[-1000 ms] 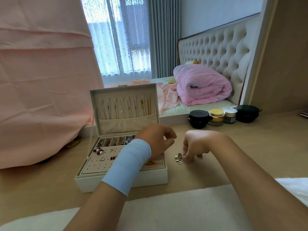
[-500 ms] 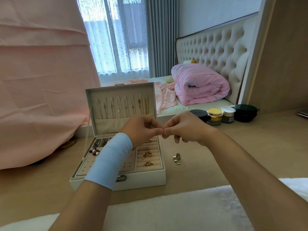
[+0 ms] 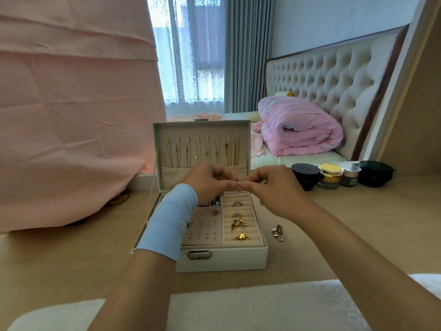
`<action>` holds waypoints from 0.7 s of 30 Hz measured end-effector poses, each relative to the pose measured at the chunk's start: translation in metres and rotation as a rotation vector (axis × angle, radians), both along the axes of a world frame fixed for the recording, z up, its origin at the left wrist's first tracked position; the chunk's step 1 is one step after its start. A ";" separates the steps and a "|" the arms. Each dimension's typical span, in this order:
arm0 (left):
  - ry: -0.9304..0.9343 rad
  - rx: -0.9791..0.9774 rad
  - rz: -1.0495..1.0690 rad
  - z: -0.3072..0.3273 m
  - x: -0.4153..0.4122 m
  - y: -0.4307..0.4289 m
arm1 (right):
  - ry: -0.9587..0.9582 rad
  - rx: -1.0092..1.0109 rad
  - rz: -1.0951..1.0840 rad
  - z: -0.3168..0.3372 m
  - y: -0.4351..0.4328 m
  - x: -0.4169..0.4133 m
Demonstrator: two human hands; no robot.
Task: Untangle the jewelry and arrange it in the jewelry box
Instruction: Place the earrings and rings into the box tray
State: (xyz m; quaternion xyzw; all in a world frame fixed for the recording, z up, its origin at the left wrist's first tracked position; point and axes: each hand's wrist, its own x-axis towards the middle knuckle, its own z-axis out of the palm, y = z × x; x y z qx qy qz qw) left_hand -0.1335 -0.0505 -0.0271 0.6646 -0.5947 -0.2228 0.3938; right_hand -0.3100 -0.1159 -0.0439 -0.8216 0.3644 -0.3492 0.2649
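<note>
The jewelry box (image 3: 222, 261) is standing open on the wooden floor (image 3: 358, 223), its lid (image 3: 201, 130) propped upright at the back. Thin necklaces (image 3: 205, 151) are hanging in a row inside the lid, their chains running straight down into a fabric pocket. In the box's right compartment, several gold rings (image 3: 238, 224) are sitting in the padded slots, one behind another. The left part of the box is holding a pink perforated earring panel (image 3: 202, 228) with a small gold piece on it. What is lying in the small rear cells is mostly hidden behind the wrist.

Just above the box's ring slots, the left hand (image 3: 207, 181) and the right hand (image 3: 274, 189) are meeting fingertip to fingertip, both pinching a small silvery piece (image 3: 238, 186). It is dangling below the fingertips, its long axis running roughly up and down; its shape is too small to make out. A light blue wristband (image 3: 167, 223) is wrapping the left forearm.

Right of the box, a tangled cluster (image 3: 277, 232) of jewelry is lying on the floor. Farther right and behind, four cosmetic jars (image 3: 330, 175) are lined up beside a bed with a tufted headboard (image 3: 334, 75) and a rolled pink quilt (image 3: 300, 130). Left of the box, a pink cloth (image 3: 71, 115) is draping down. In front of it, a white rug (image 3: 238, 306) is covering the floor.
</note>
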 end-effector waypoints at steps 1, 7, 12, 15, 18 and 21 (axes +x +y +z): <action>-0.025 0.019 -0.007 0.001 0.002 0.001 | 0.008 -0.005 0.023 0.001 0.002 0.002; -0.029 0.166 -0.059 0.002 0.029 0.012 | 0.030 0.126 0.216 0.011 0.003 0.022; 0.145 0.185 -0.049 0.002 0.041 0.017 | -0.129 0.266 0.220 0.014 0.005 0.040; 0.260 0.158 -0.040 0.000 0.046 0.018 | -0.232 0.426 0.199 0.012 0.005 0.045; 0.339 0.164 -0.079 -0.003 0.051 0.018 | -0.294 0.589 0.236 0.008 0.005 0.048; 0.441 0.177 -0.157 -0.005 0.052 0.017 | -0.337 0.697 0.326 0.005 0.004 0.048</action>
